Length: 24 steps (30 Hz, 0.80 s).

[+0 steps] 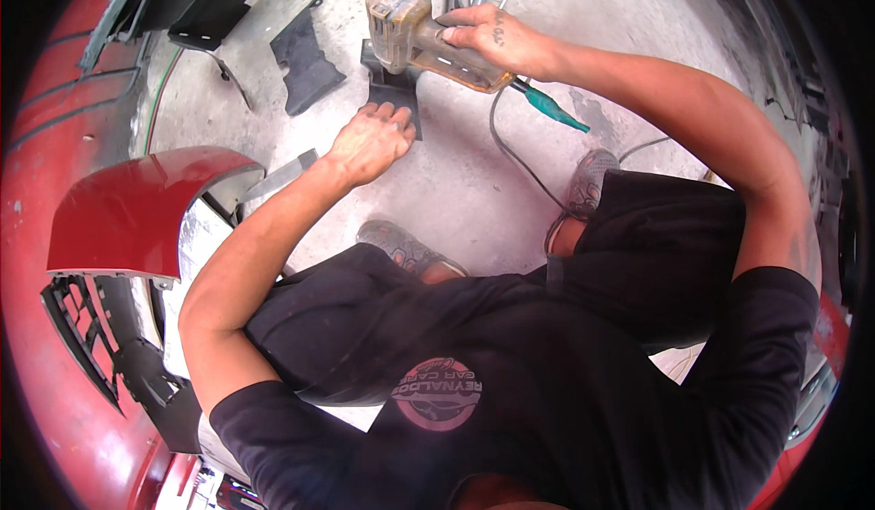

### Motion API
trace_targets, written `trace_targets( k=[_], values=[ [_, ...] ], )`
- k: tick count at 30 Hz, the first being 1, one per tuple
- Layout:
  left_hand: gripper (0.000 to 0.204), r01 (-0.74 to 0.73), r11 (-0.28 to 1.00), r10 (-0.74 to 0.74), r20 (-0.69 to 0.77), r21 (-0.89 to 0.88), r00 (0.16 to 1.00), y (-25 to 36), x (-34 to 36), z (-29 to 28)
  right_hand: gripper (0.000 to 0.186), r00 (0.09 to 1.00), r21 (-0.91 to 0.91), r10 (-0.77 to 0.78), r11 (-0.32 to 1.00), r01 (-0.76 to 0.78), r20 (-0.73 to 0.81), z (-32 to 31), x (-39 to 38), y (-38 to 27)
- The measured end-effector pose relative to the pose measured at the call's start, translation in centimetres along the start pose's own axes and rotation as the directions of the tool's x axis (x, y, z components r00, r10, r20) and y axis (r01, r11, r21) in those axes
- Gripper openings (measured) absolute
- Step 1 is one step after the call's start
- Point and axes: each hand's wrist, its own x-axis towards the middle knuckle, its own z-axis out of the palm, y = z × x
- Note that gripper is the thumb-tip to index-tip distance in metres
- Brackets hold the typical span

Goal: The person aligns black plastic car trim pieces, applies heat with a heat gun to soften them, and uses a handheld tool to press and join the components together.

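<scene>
Gripping a tool, right hand clamped round its handle, black part beside it on the floor, left hand curled at that part (whether gripping, cannot tell).

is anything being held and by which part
The right hand holds the grimy power tool by its handle. The left hand is at the black piece; its grip cannot be told.

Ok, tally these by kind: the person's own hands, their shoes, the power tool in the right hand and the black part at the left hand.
Left hand and right hand: 2
Shoes: 2
Power tool: 1
Black part: 1
Total: 6
</scene>
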Motion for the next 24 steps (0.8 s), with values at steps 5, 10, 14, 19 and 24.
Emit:
trace_targets(
  k=[5,10,14,19,24],
  values=[
    [0.014,-0.009,1.000,0.009,-0.007,0.012,1.000,0.1,-0.2,0.0,0.047,1.000,0.003,-0.011,1.000,0.011,-0.023,0.2,0.1,-1.3],
    [0.014,0.002,1.000,-0.002,-0.007,-0.003,1.000,0.2,-0.2,0.1,0.047,0.990,0.211,0.107,0.974,-0.086,-0.091,0.3,0.7,-3.3],
    [0.013,0.006,1.000,-0.006,0.004,0.001,1.000,0.2,-0.2,-0.1,0.051,0.997,0.095,0.021,0.995,-0.014,-0.070,0.3,0.4,-2.7],
    [0.012,-0.006,1.000,0.007,-0.023,0.013,1.000,0.1,-0.3,-0.1,0.055,0.980,0.150,0.196,0.970,-0.191,-0.019,-0.2,-0.4,-2.4],
    [0.013,-0.006,1.000,0.007,-0.027,0.020,1.000,0.1,-0.4,0.1,0.057,0.970,0.122,0.239,0.965,-0.231,-0.050,0.0,-1.2,-0.9]
  ],
)
